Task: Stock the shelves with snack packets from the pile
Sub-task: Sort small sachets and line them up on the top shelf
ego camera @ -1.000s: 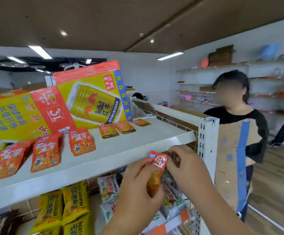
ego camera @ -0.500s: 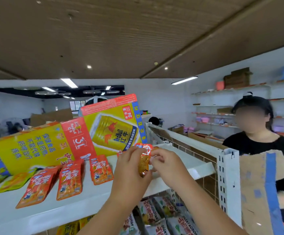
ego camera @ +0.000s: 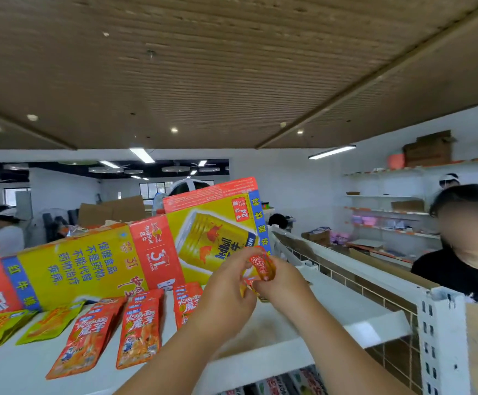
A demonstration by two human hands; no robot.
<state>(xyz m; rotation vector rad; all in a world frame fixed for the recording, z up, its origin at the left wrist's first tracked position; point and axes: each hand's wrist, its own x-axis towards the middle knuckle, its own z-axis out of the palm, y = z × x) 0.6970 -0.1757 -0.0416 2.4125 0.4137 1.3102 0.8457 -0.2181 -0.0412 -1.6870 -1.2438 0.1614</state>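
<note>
**Packet lifted over the top shelf**

Since half a second ago both my hands have climbed a little, and the packet now sits in front of the can picture on the tilted carton. My left hand pinches the small red-and-orange snack packet from the left, fingers curled onto its lower part. My right hand pinches it from the right, thumb and fingers closed on its edge. The packet is held upright between them, above the white top shelf and clear of it. Its lower end is hidden by my fingers, so I can't quite tell how much of it I have hold of.

Just left of my left hand, three red packets lie flat in a row on the shelf, the nearest partly behind my wrist. Further left lie yellow-green packets. Behind them a long yellow-and-red drinks carton lies on the shelf, with a second carton leaning up behind it. At the right end stands the white slotted shelf post, and beyond it a person in a black top. Below the shelf edge, more packets show on the lower level.
</note>
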